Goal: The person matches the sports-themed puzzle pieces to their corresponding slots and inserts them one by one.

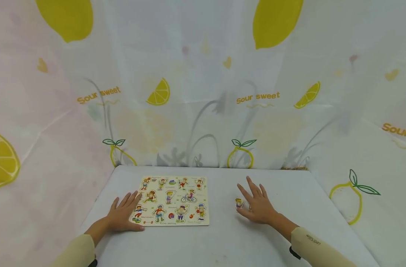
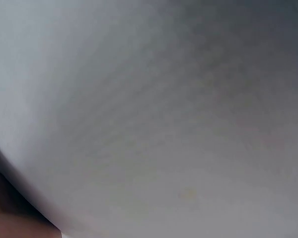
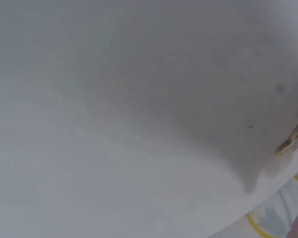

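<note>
A flat cream puzzle board (image 1: 205,193) lies on the left half of the table, with several sports-figure pieces on it. My left hand (image 1: 120,217) rests along its left edge, fingers straight and thumb near the lower left corner. Spread wide, the fingers of my right hand (image 1: 258,207) reach over loose puzzle pieces right of the board. One figure piece (image 1: 238,203) shows by the right fingertips; another is mostly hidden under the hand. In the right wrist view a wooden piece (image 3: 297,136) lies at the right edge. The left wrist view shows mostly white surface and some skin (image 2: 20,225).
The white table (image 1: 223,244) ends at a back edge against a hanging curtain (image 1: 203,122) printed with lemons. The curtain also hangs along both sides. Cream sleeves (image 1: 310,244) cover both forearms.
</note>
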Demonstrator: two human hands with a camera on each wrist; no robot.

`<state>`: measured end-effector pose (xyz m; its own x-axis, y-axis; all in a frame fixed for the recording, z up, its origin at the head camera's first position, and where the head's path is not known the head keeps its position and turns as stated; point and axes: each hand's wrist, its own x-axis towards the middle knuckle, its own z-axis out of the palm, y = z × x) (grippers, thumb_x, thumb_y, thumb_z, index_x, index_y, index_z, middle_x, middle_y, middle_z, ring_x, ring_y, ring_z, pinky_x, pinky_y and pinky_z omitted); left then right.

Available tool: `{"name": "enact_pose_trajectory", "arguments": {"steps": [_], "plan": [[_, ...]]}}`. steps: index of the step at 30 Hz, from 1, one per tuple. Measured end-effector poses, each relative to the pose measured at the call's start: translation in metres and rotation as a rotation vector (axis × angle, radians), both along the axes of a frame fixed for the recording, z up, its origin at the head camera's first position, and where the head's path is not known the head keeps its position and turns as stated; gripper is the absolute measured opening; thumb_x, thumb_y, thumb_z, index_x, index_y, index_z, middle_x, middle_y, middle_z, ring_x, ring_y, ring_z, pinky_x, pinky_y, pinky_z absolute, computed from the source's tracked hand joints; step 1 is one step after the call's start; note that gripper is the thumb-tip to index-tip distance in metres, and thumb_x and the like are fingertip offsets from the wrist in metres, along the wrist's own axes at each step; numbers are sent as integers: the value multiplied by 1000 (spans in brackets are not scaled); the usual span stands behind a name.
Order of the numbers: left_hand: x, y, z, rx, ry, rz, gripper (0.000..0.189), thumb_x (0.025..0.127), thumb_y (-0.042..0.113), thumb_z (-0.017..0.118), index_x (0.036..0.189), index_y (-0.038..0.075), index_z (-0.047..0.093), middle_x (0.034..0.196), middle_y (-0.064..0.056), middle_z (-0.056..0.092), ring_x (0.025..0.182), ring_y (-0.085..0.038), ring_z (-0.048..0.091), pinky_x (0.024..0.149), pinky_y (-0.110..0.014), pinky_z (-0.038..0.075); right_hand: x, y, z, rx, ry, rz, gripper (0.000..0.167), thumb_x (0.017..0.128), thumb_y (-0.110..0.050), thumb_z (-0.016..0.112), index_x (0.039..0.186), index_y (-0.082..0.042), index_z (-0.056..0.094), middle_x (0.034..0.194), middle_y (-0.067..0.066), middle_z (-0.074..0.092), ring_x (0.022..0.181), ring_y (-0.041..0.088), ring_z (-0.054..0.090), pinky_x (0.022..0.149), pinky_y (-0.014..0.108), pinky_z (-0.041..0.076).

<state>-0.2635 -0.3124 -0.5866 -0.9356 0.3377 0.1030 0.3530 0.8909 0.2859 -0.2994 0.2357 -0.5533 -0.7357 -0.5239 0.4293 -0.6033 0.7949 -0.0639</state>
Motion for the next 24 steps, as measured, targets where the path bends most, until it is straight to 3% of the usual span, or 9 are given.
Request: {"name": "enact_pose_trajectory", "arguments": {"steps": [8,12,16,19,24], "plan": [[2,1,4,10,-11,-10,130,64,81,69,157,7,17,160,-27,18,145,-51,13,108,-77,-1,15,42,-7,26,6,-99,87,85,-52,68,156,-18,30,165,20,7,135,43,40,106,70,24],[3,1,7,5,-27,-3,130,63,79,71,156,5,20,160,-27,19,145,-51,14,108,-77,-1,25,49,-15,-40,-37,-122,86,84,-48,71,154,-14,34,162,26,14,134,43,42,102,71,30],[3,2,8,-13,-47,6,130,62,79,72,155,4,21,160,-27,20,146,-51,15,109,-76,0,33,48,-22,-172,-165,-123,87,81,-42,75,152,-10,35,156,32,23,127,50,49,94,73,39],[1,2,8,-44,-69,23,131,63,81,70,156,3,20,161,-26,17,147,-50,13,110,-75,0,34,44,-23,-308,-309,-147,83,81,-39,78,148,-9,40,154,32,26,129,56,45,92,76,39],[-1,2,9,-52,-78,28,131,63,80,70,156,3,20,161,-27,17,147,-50,12,110,-75,0,32,41,-12,-469,-566,-220,53,81,-32,81,122,-8,57,156,30,24,143,54,25,109,72,27]]}}
